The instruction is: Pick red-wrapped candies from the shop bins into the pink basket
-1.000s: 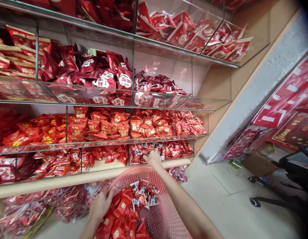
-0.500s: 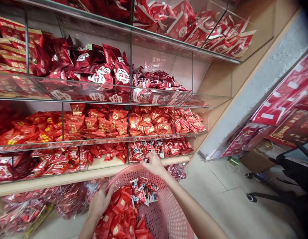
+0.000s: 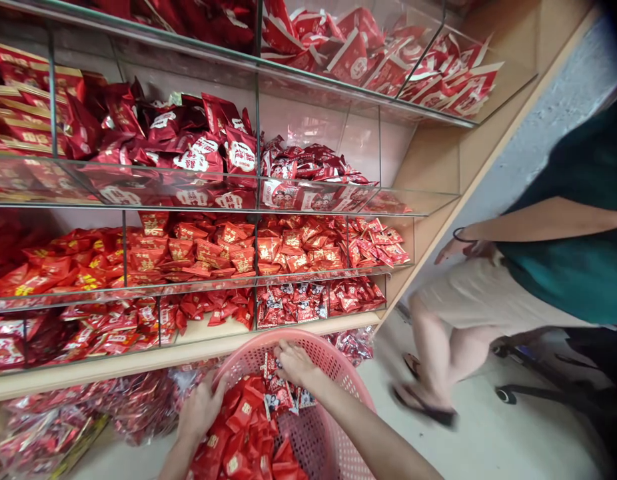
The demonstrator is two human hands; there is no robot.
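A pink perforated plastic basket is in front of me, below the lowest shelf. My left hand grips its left rim, the thumb on the edge. My right hand is inside the basket near the far wall, fingers curled downward over small red, black and white wrapped packets. What lies beneath its fingers is hidden. Plain red packets with gold print fill the basket's left part. More of the patterned packets lie in a low shelf compartment just beyond the basket.
Glass-divided shelves hold red packets in several compartments. Clear bags of packets lie under the bottom shelf. At right, a person in a green top walks past, near a black chair base. A wooden side panel closes the shelf.
My right hand has moved from the patterned packets' shelf compartment down into the basket. My left hand stays on the rim. A person has come into view at right.
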